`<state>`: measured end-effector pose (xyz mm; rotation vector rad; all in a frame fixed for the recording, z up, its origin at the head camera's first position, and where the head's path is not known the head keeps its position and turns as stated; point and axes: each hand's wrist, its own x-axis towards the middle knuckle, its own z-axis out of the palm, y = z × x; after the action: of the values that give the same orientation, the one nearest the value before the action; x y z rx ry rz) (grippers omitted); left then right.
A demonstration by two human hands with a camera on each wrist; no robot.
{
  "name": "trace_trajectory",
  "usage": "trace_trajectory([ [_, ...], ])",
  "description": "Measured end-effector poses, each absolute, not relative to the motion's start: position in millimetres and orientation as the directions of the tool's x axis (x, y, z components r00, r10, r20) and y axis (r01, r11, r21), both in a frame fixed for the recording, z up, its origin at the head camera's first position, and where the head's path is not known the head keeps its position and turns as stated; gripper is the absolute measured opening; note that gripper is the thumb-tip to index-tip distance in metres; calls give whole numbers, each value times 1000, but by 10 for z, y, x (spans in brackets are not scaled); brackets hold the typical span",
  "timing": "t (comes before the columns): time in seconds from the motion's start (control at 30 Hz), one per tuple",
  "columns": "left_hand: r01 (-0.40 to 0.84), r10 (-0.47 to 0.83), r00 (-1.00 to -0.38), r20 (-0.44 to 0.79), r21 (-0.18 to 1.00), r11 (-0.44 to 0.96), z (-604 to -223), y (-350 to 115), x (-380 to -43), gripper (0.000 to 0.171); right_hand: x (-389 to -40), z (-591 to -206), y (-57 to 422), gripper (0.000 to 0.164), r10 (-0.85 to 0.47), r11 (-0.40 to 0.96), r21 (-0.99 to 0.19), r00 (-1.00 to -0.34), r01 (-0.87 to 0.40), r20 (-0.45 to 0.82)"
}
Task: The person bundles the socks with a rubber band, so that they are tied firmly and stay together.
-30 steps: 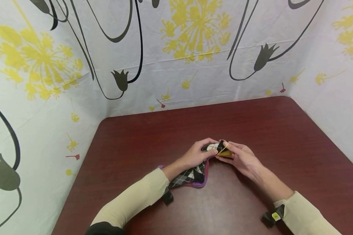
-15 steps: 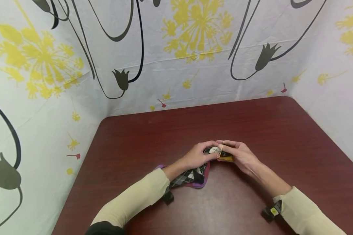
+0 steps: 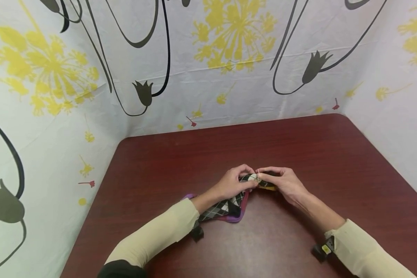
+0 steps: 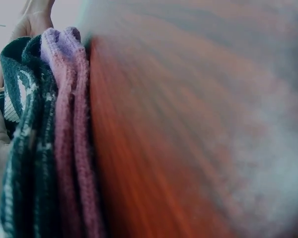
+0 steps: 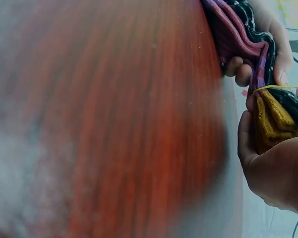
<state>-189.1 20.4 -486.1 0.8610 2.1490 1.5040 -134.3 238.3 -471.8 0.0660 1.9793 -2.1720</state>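
Dark argyle socks (image 3: 226,208) lie stacked on pink-and-purple socks (image 3: 243,205). My left hand (image 3: 231,183) grips the stack near its far end, fingers behind and thumb in front. At that end my right hand (image 3: 289,186) holds the bunched socks, close to the left fingertips. A thin yellow rubber band (image 5: 288,87) runs round the bundle by the right thumb. Mustard-yellow sock ends (image 5: 274,121) stick out past the band into the right palm. In the left wrist view, the folded dark socks (image 4: 22,148) and pink socks (image 4: 67,148) stand edge-on beside each other.
The reddish-brown wooden table (image 3: 173,162) lies under both arms. White patterned fabric (image 3: 208,96) hangs behind it and along both sides. Small black devices are strapped at each wrist, one by the right sleeve (image 3: 354,241).
The rubber band has moved left along the bundle, from the yellow end toward the left fingertips. My right hand shifted slightly with it. The left hand stays on the socks.
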Motion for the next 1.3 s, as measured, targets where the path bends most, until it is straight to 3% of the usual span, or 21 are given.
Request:
trace_trajectory([
  [0.4, 310, 596, -796, 106, 917, 250, -4888, 184, -1901, 24, -1329, -4734, 2363, 44, -85, -68, -987, -987, 143, -137],
  [0.87, 398, 594, -776, 211, 895, 202, -4917, 173, -1888, 26, -1297, -4701, 2367, 49, -91, 30, -995, -991, 100, -103],
  [1.3, 326, 603, -784, 148, 924, 197, -4915, 183, -1881, 24, -1294, -4687, 2386, 45, -71, 131, -986, -991, 107, -117],
])
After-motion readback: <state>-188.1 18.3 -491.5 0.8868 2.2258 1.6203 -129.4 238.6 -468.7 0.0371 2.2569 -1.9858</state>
